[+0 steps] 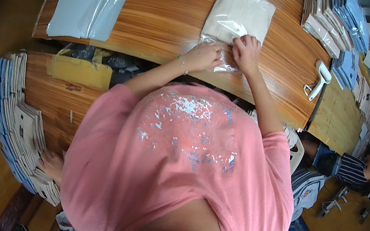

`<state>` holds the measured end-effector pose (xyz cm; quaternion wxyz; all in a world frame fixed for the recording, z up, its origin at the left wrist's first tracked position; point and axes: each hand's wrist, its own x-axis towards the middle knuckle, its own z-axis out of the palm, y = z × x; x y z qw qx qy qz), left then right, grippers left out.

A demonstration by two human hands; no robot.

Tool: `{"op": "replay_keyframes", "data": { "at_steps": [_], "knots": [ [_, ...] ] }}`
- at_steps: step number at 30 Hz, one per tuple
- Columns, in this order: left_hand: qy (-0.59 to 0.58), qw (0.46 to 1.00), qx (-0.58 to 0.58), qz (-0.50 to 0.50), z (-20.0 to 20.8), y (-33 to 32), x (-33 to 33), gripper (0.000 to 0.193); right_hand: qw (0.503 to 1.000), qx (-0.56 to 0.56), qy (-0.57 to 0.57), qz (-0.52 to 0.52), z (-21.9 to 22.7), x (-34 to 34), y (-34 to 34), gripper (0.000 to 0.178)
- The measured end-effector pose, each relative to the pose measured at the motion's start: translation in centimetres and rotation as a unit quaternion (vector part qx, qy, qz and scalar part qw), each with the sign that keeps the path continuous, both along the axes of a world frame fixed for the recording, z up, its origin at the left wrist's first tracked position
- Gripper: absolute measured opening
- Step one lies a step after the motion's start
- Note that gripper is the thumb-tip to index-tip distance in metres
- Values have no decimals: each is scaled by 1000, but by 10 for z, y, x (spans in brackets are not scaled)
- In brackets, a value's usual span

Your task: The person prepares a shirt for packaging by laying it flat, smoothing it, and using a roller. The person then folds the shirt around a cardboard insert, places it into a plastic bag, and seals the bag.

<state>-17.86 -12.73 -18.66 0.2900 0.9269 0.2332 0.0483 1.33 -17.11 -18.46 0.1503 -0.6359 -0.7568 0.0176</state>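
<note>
A folded cream-coloured cloth item, perhaps a garment, lies flat inside a clear plastic bag (240, 13) on the wooden table. My left hand (203, 57) is closed on the loose plastic at the bag's near left corner, fingers bent inward. On the near right part of the same bag my right hand (246, 52) is curled, its fingertips pinching the plastic by the cloth's near edge. Between the two hands a crumpled strip of clear film (227, 63) shows. Exactly what the fingertips grip is partly hidden.
Flat clear bags (80, 9) lie at the table's left. A white lint roller (318, 81) rests near the right edge. Packed folded goods (327, 24) are piled far right. Another person's hand (50, 164) touches stacks (24, 124) at left; a person in stripes (353, 169) is at right.
</note>
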Motion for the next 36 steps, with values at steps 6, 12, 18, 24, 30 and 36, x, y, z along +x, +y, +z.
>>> {"op": "replay_keyframes", "data": {
  "at_steps": [6,12,18,24,30,36],
  "knots": [
    [-40,985,170,-1,-41,-21,-1,41,993,41,-60,98,-13,6,25,50],
    [21,954,298,30,-33,-15,18,47,989,5,34,141,3,19,37,42],
    [78,978,178,73,-19,-8,28,63,990,47,11,129,6,13,42,44],
    [-14,984,142,106,-23,-32,-14,50,999,46,-7,10,-8,-3,29,46],
    [144,955,-176,191,25,9,-61,26,983,27,163,77,-19,-77,-15,32],
    [-70,984,-5,166,-40,54,-68,19,982,-59,177,28,-39,-125,-9,24]
  ]
}}
